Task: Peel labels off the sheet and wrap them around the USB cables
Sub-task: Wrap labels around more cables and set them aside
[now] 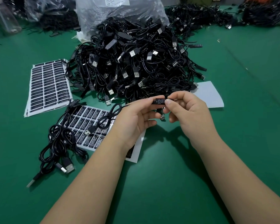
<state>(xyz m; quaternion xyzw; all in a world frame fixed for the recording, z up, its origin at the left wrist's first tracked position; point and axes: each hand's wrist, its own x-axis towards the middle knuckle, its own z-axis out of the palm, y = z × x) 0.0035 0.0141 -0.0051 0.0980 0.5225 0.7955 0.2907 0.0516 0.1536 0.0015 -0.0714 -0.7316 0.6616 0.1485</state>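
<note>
Step in hand: wrapping. Label (160,101) on cable (111,112), held above worktop (152,183), in front of pile (136,67). Left hand (134,117) pinching the labelled section at one end; right hand (188,109) pinching the other, thumb pressing label. Next, probably: press label edge flat around the housing, place with finished cables (60,143), peel from sheet (87,125).

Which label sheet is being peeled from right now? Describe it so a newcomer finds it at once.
Start at the big pile of black USB cables on the green table. Two label sheets lie to its left and front; take the nearer label sheet, partly under the left hand. Unlike the stack of full sheets farther left, it has loose cables lying across it and bare white backing at its near edge.
</note>
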